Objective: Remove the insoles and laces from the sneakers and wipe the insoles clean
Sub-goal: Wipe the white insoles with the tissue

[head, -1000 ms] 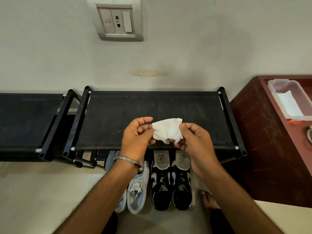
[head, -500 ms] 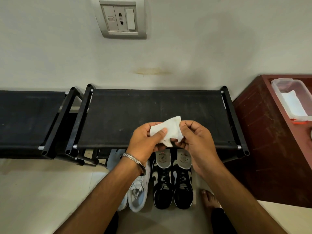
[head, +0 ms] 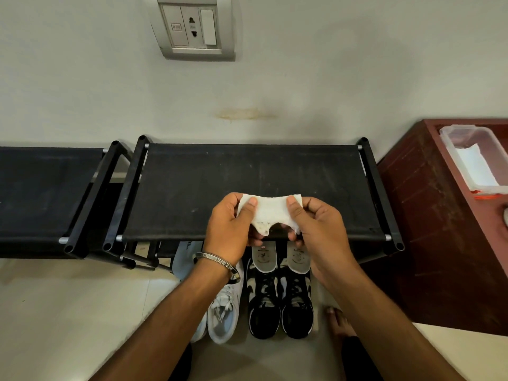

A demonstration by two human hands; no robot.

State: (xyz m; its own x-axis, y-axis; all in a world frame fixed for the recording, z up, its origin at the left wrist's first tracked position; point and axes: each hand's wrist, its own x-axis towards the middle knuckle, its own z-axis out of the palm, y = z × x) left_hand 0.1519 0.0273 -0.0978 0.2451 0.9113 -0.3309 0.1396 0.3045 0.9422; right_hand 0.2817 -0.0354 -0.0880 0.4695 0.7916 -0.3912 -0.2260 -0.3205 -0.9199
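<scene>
The left hand (head: 231, 224) and the right hand (head: 316, 226) both hold one white wipe (head: 270, 213) and stretch it flat between them, above the front edge of the black shoe rack (head: 247, 174). Each grip is a closed pinch: the thumb lies on top of the wipe near its upper corner, and the other fingers curl behind it.

The black-and-white sneakers (head: 280, 306) stand on the floor under the hands, toes toward the person. Two pale insoles (head: 280, 257) stick out of their openings, so they seem loosened but not fully taken away. The laces look to be in place, though I cannot tell this for sure. A light pair of sneakers (head: 222, 312) stands just beside them on the left.

I judge the step in hand is preparing the wipe for cleaning. The next move calls for one hand to release the wipe, pull one insole out, and hold it steady while the other hand rubs its surface.
</scene>
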